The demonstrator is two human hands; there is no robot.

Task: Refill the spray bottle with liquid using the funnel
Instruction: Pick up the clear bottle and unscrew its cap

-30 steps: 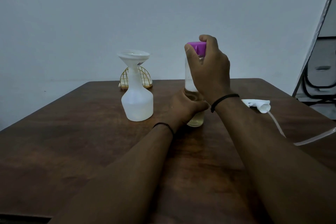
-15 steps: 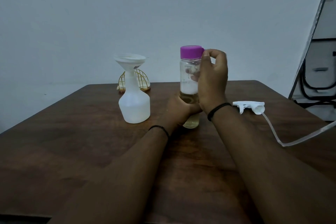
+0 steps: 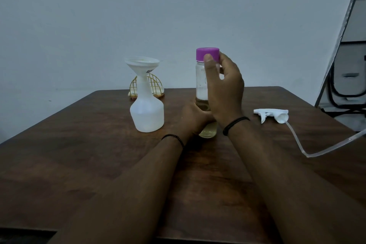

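A white spray bottle stands on the brown table with a white funnel seated in its neck. To its right stands a clear bottle with yellowish liquid in its lower part and a purple cap on top. My left hand grips this bottle low down, near its base. My right hand is raised beside the bottle's neck, its thumb and fingertips pinching the purple cap from the right side. The spray head lies on the table to the right, detached.
A clear dip tube runs from the spray head toward the table's right edge. A gold wire holder stands behind the spray bottle at the far edge. A leaning panel and dark cables sit beyond the table on the right.
My right hand has come off the top of the purple cap and now holds it from the side with thumb and fingertips. The left hand stays on the bottle.
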